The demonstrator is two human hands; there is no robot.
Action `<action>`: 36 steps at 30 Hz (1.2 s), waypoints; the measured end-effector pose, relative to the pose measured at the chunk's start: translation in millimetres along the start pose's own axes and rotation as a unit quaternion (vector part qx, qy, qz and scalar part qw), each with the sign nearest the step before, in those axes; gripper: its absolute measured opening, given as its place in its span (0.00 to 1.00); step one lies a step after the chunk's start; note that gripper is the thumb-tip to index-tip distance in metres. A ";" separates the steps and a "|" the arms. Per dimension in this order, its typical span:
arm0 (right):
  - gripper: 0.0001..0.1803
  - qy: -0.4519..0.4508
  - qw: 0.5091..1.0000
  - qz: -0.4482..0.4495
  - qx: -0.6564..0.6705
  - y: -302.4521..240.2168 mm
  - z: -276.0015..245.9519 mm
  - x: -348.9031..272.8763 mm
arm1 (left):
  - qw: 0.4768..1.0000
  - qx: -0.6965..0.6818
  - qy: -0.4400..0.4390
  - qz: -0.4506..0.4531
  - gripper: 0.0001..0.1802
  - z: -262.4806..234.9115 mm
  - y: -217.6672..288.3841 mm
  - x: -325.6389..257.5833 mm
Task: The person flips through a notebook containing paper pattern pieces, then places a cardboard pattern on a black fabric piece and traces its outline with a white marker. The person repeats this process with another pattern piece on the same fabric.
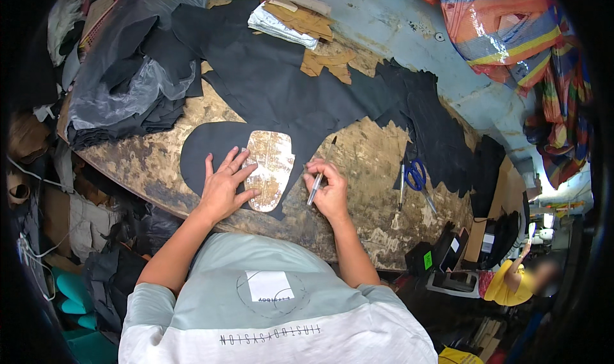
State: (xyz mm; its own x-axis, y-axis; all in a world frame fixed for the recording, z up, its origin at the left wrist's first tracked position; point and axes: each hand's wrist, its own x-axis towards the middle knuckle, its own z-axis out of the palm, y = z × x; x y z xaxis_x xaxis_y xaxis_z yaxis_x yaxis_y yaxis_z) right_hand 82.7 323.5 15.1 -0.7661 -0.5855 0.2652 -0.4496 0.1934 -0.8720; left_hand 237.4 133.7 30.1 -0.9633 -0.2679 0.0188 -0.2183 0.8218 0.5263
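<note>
My left hand (224, 188) lies with its fingers spread over a black sheet piece (199, 148) that looks like leather, rounded at its left end. Its fingertips rest on the left edge of a worn, pale, shiny template (274, 162) with brown patches. The template lies flat on the black material, narrowing toward me. To the right of the template, my right hand (332, 190) is closed around a clear-barrelled pen (314, 192). The pen's dark end sticks out beyond the fingers on the far side.
A second pen (401, 188) and blue-handled scissors (417, 175) lie right on the worn wooden table (364, 153). A large black hide (268, 76) spans the back. Plastic-covered black pieces (147, 102) sit left, folded papers (281, 25) behind. A person in yellow (508, 284) is far right.
</note>
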 end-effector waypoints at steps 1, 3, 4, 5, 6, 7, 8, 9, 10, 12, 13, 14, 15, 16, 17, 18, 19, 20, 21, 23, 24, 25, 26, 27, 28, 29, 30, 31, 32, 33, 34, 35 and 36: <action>0.10 -0.007 0.998 -0.062 -0.026 1.2 -2.3 -1.8 | 1.000 -0.002 0.004 -0.004 0.28 0.6 0.3 1.9; 0.16 -0.040 0.996 -0.066 -0.046 2.7 -2.5 -4.9 | 1.000 0.000 0.009 -0.009 0.27 1.2 0.4 7.4; 0.17 -0.044 0.994 -0.081 -0.066 2.2 -0.4 -8.2 | 1.000 0.003 0.004 -0.008 0.27 1.7 1.3 8.4; 0.18 -0.048 0.991 -0.097 -0.085 1.9 2.0 -9.0 | 1.000 0.008 0.010 0.001 0.27 1.5 1.9 9.6; 0.21 -0.054 0.986 -0.107 -0.113 1.4 3.4 -9.8 | 1.000 0.009 -0.001 -0.006 0.27 1.2 2.6 10.0; 0.22 -0.056 0.987 -0.102 -0.114 0.5 5.0 -10.2 | 1.000 0.011 -0.002 -0.006 0.27 0.8 3.3 10.5; 0.22 -0.058 0.987 -0.098 -0.118 -0.4 5.9 -10.4 | 1.000 0.017 -0.008 -0.010 0.27 0.3 3.8 10.8; 0.23 -0.057 0.987 -0.090 -0.121 -1.4 6.3 -10.1 | 1.000 0.015 -0.005 -0.005 0.27 -0.2 4.2 10.8; 0.23 -0.061 0.985 -0.100 -0.130 -2.3 6.0 -9.6 | 1.000 0.017 -0.006 -0.006 0.27 -0.6 4.5 10.8; 0.24 -0.067 0.980 -0.114 -0.146 -4.1 5.1 -9.0 | 1.000 0.020 -0.006 -0.006 0.27 -0.7 4.6 10.8; 0.24 -0.066 0.980 -0.116 -0.146 -4.9 4.8 -8.6 | 1.000 0.022 -0.008 -0.007 0.27 -0.6 4.5 10.9; 0.24 -0.065 0.980 -0.118 -0.145 -5.5 4.8 -8.4 | 1.000 0.025 -0.011 -0.009 0.27 -0.4 4.3 10.8; 0.24 -0.064 0.980 -0.119 -0.144 -6.0 5.2 -8.2 | 1.000 0.024 -0.008 -0.007 0.27 -0.1 4.0 11.1; 0.25 -0.064 0.980 -0.122 -0.147 -6.3 5.4 -8.1 | 1.000 0.024 -0.008 -0.006 0.27 0.3 3.7 11.1; 0.25 -0.064 0.979 -0.124 -0.150 -6.5 6.0 -7.9 | 1.000 0.026 -0.011 -0.008 0.27 0.7 3.4 11.1; 0.25 -0.061 0.978 -0.126 -0.152 -6.6 6.3 -8.0 | 1.000 0.020 -0.008 -0.005 0.28 1.1 3.2 11.3; 0.25 -0.060 0.979 -0.122 -0.149 -6.5 6.6 -8.1 | 1.000 0.015 -0.008 -0.005 0.28 1.5 2.9 11.4; 0.25 -0.056 0.981 -0.119 -0.144 -6.5 6.9 -8.1 | 1.000 0.014 -0.010 -0.008 0.28 1.8 2.6 11.4; 0.25 -0.050 0.982 -0.117 -0.138 -6.5 7.0 -8.3 | 1.000 0.010 -0.007 -0.006 0.28 2.1 2.5 11.2; 0.26 -0.056 0.981 -0.120 -0.144 -6.7 7.0 -8.4 | 1.000 0.010 -0.005 -0.005 0.28 2.5 2.3 11.2; 0.26 -0.059 0.980 -0.121 -0.147 -6.8 6.7 -8.2 | 1.000 0.009 -0.006 -0.006 0.28 2.7 2.1 11.1; 0.26 -0.061 0.979 -0.123 -0.151 -7.1 6.8 -8.0 | 1.000 0.009 -0.008 -0.007 0.28 2.8 2.0 11.1; 0.26 -0.062 0.979 -0.124 -0.152 -7.4 6.6 -7.9 | 1.000 0.009 -0.009 -0.008 0.28 3.0 2.0 11.1; 0.26 -0.063 0.978 -0.125 -0.153 -7.7 6.6 -7.6 | 1.000 0.010 -0.009 -0.007 0.28 2.9 1.9 11.4; 0.25 -0.062 0.978 -0.128 -0.153 -7.9 6.7 -7.5 | 1.000 0.011 -0.008 -0.006 0.28 2.8 2.0 11.4; 0.25 -0.064 0.979 -0.124 -0.151 -8.1 6.6 -7.3 | 1.000 0.015 -0.011 -0.008 0.28 2.4 2.1 11.5; 0.25 -0.064 0.979 -0.121 -0.148 -8.1 6.6 -7.2 | 1.000 0.012 -0.008 -0.007 0.28 1.8 2.4 11.9; 0.25 -0.064 0.980 -0.118 -0.145 -8.0 6.5 -7.2 | 1.000 0.011 -0.008 -0.008 0.28 1.3 3.1 12.0; 0.25 -0.066 0.980 -0.116 -0.145 -7.7 6.3 -7.3 | 1.000 0.010 -0.016 -0.014 0.28 0.3 4.0 12.2; 0.25 -0.069 0.981 -0.112 -0.145 -7.3 6.1 -7.6 | 1.000 0.010 -0.011 -0.009 0.28 -0.8 5.1 12.4; 0.26 -0.071 0.981 -0.109 -0.146 -6.8 5.8 -7.9 | 1.000 0.009 -0.013 -0.008 0.28 -1.9 6.7 12.4; 0.26 -0.072 0.980 -0.111 -0.147 -6.4 5.8 -8.3 | 0.999 0.012 -0.028 -0.021 0.28 -3.2 8.0 12.7; 0.26 -0.071 0.980 -0.114 -0.148 -6.0 5.8 -8.7 | 0.999 0.024 0.012 -0.020 0.26 -2.7 11.7 11.7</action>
State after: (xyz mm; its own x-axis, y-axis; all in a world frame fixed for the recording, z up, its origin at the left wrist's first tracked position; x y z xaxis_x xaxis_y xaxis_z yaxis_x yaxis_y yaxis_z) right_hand 94.8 322.9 15.7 -0.5677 -0.7400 0.3607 -0.7316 0.2526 -0.6332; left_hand 224.0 138.9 38.9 -0.9496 -0.3130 0.0193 -0.2648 0.8335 0.4850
